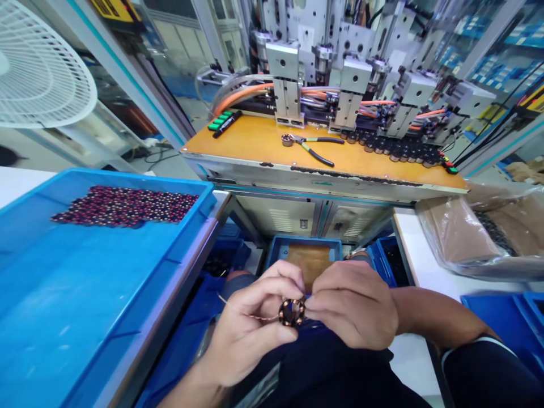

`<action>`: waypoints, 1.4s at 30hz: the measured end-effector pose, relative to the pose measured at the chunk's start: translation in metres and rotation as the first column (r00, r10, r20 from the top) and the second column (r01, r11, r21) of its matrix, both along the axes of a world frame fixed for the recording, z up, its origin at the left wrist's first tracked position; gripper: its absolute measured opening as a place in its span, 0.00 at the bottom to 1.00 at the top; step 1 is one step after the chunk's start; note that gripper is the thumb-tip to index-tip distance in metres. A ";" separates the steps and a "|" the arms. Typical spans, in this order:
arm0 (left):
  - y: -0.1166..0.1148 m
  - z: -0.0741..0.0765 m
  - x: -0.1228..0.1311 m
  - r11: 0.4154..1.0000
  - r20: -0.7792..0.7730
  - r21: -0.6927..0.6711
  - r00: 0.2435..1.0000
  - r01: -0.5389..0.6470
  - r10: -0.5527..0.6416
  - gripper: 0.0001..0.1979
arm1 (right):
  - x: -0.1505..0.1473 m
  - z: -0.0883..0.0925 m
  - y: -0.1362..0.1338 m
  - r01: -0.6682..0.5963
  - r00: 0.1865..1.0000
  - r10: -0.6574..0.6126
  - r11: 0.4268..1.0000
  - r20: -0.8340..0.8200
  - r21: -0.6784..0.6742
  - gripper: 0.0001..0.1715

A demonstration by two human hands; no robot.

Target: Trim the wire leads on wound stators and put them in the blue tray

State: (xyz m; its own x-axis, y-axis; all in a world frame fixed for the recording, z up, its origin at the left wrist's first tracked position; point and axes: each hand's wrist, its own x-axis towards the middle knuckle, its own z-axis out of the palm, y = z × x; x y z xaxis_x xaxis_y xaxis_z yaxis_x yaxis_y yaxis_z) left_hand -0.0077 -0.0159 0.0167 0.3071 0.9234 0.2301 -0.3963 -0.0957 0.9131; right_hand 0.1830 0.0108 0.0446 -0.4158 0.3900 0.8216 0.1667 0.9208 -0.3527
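A small ring-shaped motor stator (291, 313) with copper windings and a dark core sits between the thumb and fingers of my left hand (255, 320). From its left side a thin twisted copper wire (263, 318) runs across that palm and sticks out past the hand. My right hand (355, 303) is closed at the stator's right edge, with thumb and fingertips pinched together. What those fingertips grip is too small and too hidden to make out. Both hands are above the lap, in the lower middle of the view.
On the orange bench (250, 141) lie pliers (318, 148) beside another wound stator (287, 140), markers (227, 122) and rows of dark cylindrical parts (395, 148). Pneumatic fixtures (287, 85) stand behind. A blue tray (106, 283) with many stators is left; a plastic-lined carton (450, 238) is right.
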 end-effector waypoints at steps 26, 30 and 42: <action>-0.008 -0.006 -0.002 0.997 0.055 -0.071 0.997 -0.042 0.046 0.11 | -0.008 -0.007 -0.011 0.233 0.972 -0.236 0.964 -0.010 -0.127 0.06; -0.006 -0.006 -0.001 0.998 0.183 -0.045 0.982 -0.038 0.046 0.13 | -0.006 -0.001 -0.006 0.155 0.988 -0.157 0.967 0.006 -0.201 0.05; -0.002 -0.016 -0.003 0.895 0.125 -0.299 0.943 0.331 -0.307 0.20 | 0.012 0.022 -0.006 0.050 0.951 -0.103 0.982 0.292 0.184 0.07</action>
